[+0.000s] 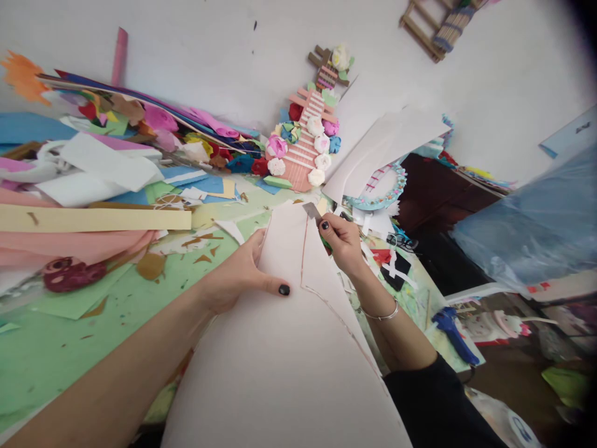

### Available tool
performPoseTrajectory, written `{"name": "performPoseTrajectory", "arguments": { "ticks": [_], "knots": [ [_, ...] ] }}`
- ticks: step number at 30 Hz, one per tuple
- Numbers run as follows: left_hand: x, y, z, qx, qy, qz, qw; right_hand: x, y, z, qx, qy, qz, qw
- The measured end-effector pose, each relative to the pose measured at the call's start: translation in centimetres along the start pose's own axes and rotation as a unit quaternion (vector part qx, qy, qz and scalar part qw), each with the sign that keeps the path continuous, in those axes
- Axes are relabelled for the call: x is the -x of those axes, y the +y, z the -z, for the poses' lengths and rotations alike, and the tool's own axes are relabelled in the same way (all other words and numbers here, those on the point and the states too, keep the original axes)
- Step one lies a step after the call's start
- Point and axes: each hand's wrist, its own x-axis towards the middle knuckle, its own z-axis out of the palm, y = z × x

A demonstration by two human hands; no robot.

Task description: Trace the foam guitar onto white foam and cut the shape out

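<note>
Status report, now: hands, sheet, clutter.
Left hand gripping sheet at its left edge. Right hand holding blade near the drawn line's far end. Paper scraps heaped on table, left side.

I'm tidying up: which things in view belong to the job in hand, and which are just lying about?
In hand:
large white sheet with reddish-brown line, gripped by the left hand
flat grey metal blade, held in the right hand

Apparently lying about:
blue gun-shaped plastic tool
long pale-yellow paper strip
</note>
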Motion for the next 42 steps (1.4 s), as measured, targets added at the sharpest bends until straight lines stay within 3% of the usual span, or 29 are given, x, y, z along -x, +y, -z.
{"name": "performPoseTrajectory", "arguments": {
  "ticks": [17,42],
  "knots": [
    [0.0,-0.1,0.1,0.021,-0.009,0.008,1.000,0.6,0.2,-0.6,-0.048,0.002,-0.034,0.998],
    [0.0,-0.3,0.1,-0.003,-0.018,0.007,1.000,1.4,-0.2,-0.8,-0.040,0.010,-0.055,0.998]
  ]
}}
